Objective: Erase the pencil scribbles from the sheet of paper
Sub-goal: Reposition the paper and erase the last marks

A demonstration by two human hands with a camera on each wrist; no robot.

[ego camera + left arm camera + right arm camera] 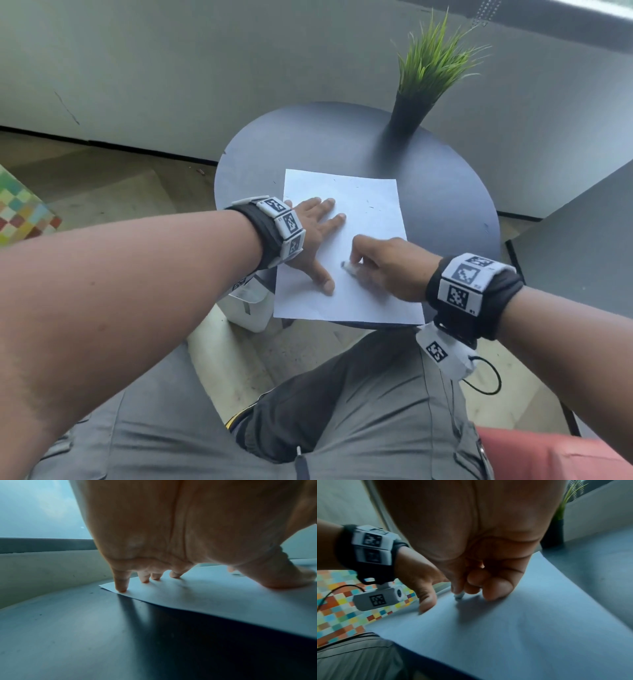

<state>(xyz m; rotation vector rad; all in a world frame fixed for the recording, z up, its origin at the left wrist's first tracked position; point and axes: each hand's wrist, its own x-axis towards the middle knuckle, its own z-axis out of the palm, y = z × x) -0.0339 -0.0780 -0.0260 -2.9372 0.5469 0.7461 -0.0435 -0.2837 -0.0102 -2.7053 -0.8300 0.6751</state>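
A white sheet of paper (370, 212) lies on a round dark table (445, 192), its near edge hanging over the table's rim. Only small dark specks show on its upper part. My left hand (317, 236) lies flat on the sheet's left side, fingers spread and thumb pointing toward me; the left wrist view shows its fingertips (122, 588) pressing the paper (223, 601). My right hand (380, 263) pinches a small white eraser (348, 268) and holds its tip on the sheet near the middle. In the right wrist view the eraser (459, 596) pokes out below the curled fingers, touching the paper (513, 628).
A green grass-like plant in a tall black pot (409, 114) stands at the table's far side. A white box (248, 305) sits under the table's left edge. A grey wall runs behind, and a dark surface (582, 240) is on the right. My knees are below the table.
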